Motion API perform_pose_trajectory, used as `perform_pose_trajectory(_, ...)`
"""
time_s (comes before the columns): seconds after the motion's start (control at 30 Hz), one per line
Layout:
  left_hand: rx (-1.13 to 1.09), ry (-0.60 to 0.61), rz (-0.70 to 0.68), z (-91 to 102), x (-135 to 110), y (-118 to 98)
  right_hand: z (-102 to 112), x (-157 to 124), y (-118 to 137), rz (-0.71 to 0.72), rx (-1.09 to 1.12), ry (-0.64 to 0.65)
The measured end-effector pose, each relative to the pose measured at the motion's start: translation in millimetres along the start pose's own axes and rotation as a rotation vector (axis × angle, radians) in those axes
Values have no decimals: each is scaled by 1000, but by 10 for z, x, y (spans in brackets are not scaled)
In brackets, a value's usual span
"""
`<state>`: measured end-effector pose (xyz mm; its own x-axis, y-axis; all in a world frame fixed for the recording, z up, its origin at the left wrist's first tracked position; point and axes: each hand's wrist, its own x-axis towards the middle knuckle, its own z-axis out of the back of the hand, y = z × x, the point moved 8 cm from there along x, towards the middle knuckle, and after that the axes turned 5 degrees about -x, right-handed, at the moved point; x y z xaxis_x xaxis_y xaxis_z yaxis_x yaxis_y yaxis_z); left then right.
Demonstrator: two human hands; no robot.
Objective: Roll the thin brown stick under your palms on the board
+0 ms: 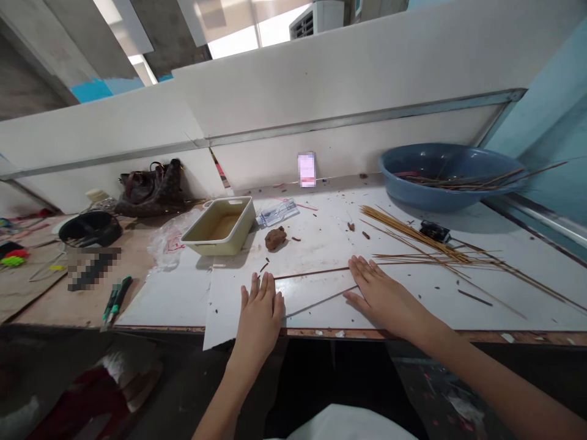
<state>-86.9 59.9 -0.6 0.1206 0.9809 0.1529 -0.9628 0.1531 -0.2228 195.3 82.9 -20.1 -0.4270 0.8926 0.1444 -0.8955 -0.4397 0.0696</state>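
The brown stick lies on the white board, near its front edge, and runs from the left hand to the right hand. Both hands are palm down and flat, with the fingers straight and lightly together, the right thumb standing apart; neither of the 2 pinches anything. A grey strip lies between them, nearer to the person.

I judge the stick to be very light and thin, and easy to bend or snap. Its brown surface may be a soft coat, similar to the lump, so a hard press could mark it. It would be safer to lift it gently by an end, or with 2 hands for support.

The fingers cover parts of the stick, so I cannot tell where its left end is. Right of the right hand, a thin line seems to continue toward the sticks, but they overlap there. What lies under the palms is hidden.
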Motion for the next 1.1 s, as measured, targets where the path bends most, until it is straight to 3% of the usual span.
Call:
perform_pose_trajectory(0.2,-72,10,22,-4,-255,102,-33,-249,67,38,-51,-51)
perform_pose_trajectory(0.47,-256,-58,97,158,-204,289,-3,-208,49,34,-26,-63)
perform_pose_trajectory(0.6,-292,-29,34,189,-29,293,4,-194,49,32,-34,-42)
perform_pose_trajectory(0.83,-27,-7,-142,167,143,-151,18,-169,60,9,-35,-43)
perform_pose_trajectory(1.0,-73,64,-331,19,97,-706,51,-176,80,11,-52,-87)
perform_pose_trajectory(1.1,-86,76,-354,-53,92,-836,115,-166,119,27,-45,-101)
